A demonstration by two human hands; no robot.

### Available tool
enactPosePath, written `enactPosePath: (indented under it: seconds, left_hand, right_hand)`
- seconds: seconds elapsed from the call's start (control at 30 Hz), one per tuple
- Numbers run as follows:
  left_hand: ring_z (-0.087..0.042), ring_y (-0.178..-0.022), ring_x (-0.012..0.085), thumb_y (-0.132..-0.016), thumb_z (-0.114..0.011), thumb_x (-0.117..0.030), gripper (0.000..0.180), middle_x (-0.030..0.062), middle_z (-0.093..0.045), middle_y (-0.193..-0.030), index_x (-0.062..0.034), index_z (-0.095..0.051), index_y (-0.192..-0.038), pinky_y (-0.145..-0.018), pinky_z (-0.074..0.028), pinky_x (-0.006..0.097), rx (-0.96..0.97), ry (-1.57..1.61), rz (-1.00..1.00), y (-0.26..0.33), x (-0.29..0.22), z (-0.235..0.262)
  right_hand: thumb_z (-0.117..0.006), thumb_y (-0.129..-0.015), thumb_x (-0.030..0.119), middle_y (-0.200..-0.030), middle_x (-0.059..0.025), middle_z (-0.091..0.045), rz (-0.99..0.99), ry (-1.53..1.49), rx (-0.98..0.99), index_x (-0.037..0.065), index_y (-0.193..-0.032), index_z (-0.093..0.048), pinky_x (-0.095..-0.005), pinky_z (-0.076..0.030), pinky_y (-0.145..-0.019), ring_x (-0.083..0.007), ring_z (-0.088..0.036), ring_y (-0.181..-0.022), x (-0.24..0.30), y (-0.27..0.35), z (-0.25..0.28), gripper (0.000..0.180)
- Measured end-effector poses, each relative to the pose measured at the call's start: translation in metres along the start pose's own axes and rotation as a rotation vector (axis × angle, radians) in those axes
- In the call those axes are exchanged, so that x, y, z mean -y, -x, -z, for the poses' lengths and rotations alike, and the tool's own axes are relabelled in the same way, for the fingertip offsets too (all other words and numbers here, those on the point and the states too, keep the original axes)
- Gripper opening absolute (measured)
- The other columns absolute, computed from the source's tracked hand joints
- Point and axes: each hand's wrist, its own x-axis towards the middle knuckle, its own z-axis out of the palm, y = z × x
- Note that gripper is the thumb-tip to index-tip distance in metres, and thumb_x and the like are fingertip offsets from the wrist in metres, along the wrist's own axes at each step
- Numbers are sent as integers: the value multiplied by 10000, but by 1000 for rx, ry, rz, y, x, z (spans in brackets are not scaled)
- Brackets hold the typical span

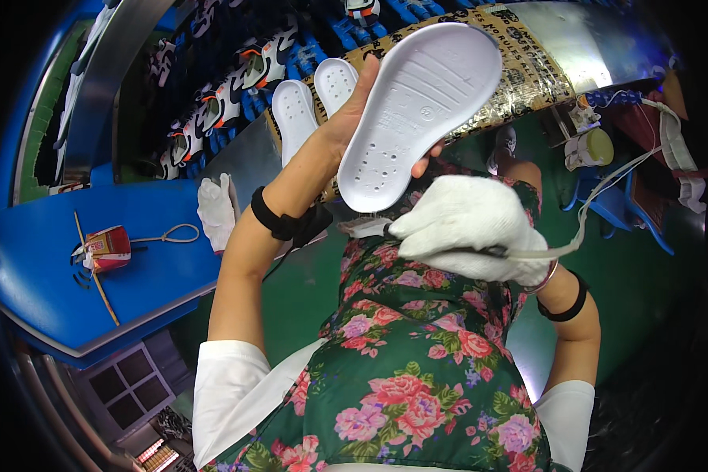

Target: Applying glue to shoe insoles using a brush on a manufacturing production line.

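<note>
Green floor (291,315), blue table (39,259) at left, cardboard-covered bench (539,75) at far side. White sole (417,118) held up before bench. Long axis slanted: broad end to upper right, narrow end to lower left. Left hand (352,114) clamped on sole, from both edges. Gloved right hand (468,224) closed around brush (366,227); bristles near narrow end, contact cannot tell.
</note>
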Motion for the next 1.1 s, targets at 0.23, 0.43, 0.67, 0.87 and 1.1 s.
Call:
enactPosePath:
  seconds: [0.23, 0.43, 0.67, 0.87, 1.1]
  left_hand:
    - [-719, -802, 366, -830, -400, -842, 1020, 285, -665, -984, 30, -523, -1346, -653, -627, 438, -366, -302, 152, -9, -14, -6]
    - [-682, -997, 340, -936, -293, -758, 865, 214, -631, -1208, -70, -468, -1431, -801, -595, 492, -376, -370, 156, -20, -27, 25]
    - [-652, -1068, 346, -1041, -395, -374, 501, 214, -640, -1164, 18, -507, -1331, -922, -561, 464, -617, -92, -536, -18, 1, 54]
    - [-483, -1315, 301, -1020, -378, -428, 477, 106, -560, -1393, -116, -579, -1320, -1150, -312, 536, -365, 208, -806, 7, 12, 49]
    - [-497, -1182, 609, -940, -403, -635, 804, 314, -420, -1456, -71, -342, -1510, -892, -491, 675, -555, 476, -302, 39, 59, -19]
  right_hand:
    - [-757, -687, 15, -1002, -107, -701, 94, 306, 60, 61, -994, -701, -389, -552, -764, -302, -667, -806, -14, 0, 5, 316]
    - [-742, -782, 0, -954, -117, -733, -248, 154, -77, 14, -949, -737, -343, -533, -752, -229, -700, -843, -3, -9, 40, 168]
    - [-733, -815, -6, -859, -96, -727, -684, -677, -932, -22, -996, -726, -253, -500, -632, -128, -636, -694, -43, 25, 30, 182]
    - [-700, -871, 2, -953, -37, -737, -680, -785, -1035, 14, -1056, -733, -207, -478, -666, -77, -634, -766, -57, 28, 25, 189]
    - [-682, -887, 0, -979, -93, -727, -715, -862, -1058, -11, -1071, -705, -212, -492, -634, -113, -641, -758, -72, 29, 22, 186]
